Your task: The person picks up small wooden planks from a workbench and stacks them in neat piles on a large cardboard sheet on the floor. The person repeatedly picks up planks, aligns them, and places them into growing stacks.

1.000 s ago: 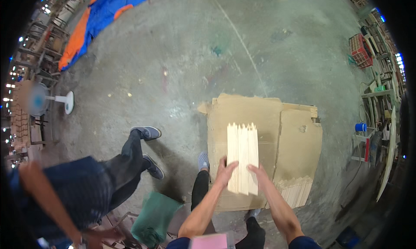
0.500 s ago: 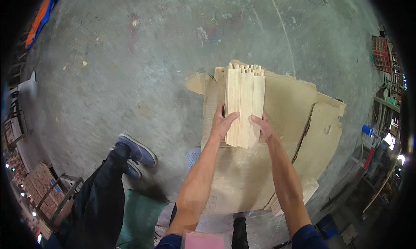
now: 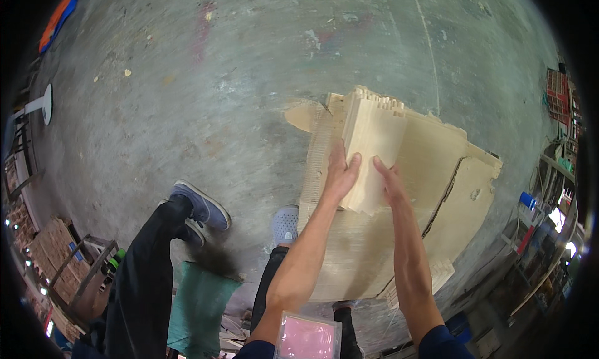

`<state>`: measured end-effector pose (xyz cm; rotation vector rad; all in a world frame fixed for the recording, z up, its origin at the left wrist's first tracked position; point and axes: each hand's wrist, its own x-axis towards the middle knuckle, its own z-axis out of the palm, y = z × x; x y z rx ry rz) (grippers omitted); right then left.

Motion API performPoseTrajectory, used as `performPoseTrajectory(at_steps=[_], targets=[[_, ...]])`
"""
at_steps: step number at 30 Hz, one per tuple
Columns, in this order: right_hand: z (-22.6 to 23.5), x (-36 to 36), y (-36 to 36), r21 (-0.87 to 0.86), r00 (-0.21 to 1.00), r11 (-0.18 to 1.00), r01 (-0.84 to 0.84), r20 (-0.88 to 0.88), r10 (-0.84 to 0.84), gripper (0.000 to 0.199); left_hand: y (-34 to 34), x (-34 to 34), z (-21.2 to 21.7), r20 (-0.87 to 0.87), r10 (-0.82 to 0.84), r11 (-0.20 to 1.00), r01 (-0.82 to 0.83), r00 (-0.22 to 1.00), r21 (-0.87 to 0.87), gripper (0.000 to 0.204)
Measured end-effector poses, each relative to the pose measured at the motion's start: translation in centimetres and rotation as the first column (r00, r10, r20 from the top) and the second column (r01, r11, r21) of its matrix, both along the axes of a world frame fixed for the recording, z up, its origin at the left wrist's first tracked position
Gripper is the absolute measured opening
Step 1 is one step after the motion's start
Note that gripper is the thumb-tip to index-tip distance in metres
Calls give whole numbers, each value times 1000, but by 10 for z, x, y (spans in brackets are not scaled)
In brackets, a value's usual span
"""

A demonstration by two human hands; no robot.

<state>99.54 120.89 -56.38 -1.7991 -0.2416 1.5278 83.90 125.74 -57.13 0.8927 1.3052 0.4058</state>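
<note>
Hands met on a stack of pale wooden slats that lay on a sheet of flattened cardboard spread over the grey concrete floor. The left hand lay mostly open, palm down on the near left part of the stack, its fingers stretched forward together and the thumb spread toward the right; it pressed flat against the wood rather than closing round it. The right hand was likewise open and flat, fingers extended along the near right edge of the stack, touching the top surface and side; whether any fingertips curled under the edge could not be told. Both forearms came in from the lower edge, bare to the elbows, with dark blue sleeves just showing.

The slats sat side by side and stacked, their far ends notched and uneven, the whole bundle tilted slightly to the right across the cardboard's upper left part. A grey shoe of the person stood just beside the cardboard's near left edge. A pink packet showed at the bottom, between the forearms. To the left another person's dark trouser leg and blue shoe were well apart from the stack, with a green cloth near them.
</note>
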Motion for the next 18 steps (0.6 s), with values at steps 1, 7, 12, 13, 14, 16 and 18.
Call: performPoseTrajectory(at_steps=[1, 7, 12, 13, 14, 16, 18], targets=[[1, 2, -3, -38, 1000, 999, 15, 5, -15, 77, -4, 2, 0, -13, -5, 1000, 5, 1000, -5, 76], [-4, 3, -17, -124, 999, 991, -46, -17, 44, 82, -30, -8, -9, -13, 7, 1000, -7, 1000, 1, 78], [-6, 19, -21, -205, 997, 978, -45, 56, 57, 85, -26, -1, -17, 73, 9, 1000, -9, 997, -1, 79], [-5, 10, -11, -211, 995, 975, -66, 59, 80, 85, -22, -8, -18, 66, 16, 1000, -16, 998, -8, 79], [-4, -4, 6, -206, 993, 974, -94, 56, 107, 85, -19, -17, -18, -27, 31, 998, -30, 999, 47, 78], [3, 13, -8, -128, 978, 969, -210, -32, 208, 75, -16, -7, 2, -169, -103, 995, 99, 980, -33, 76], [6, 24, -19, -162, 973, 963, -214, 57, 226, 75, 23, -43, 11, 232, -139, 916, 214, 963, -339, 66]])
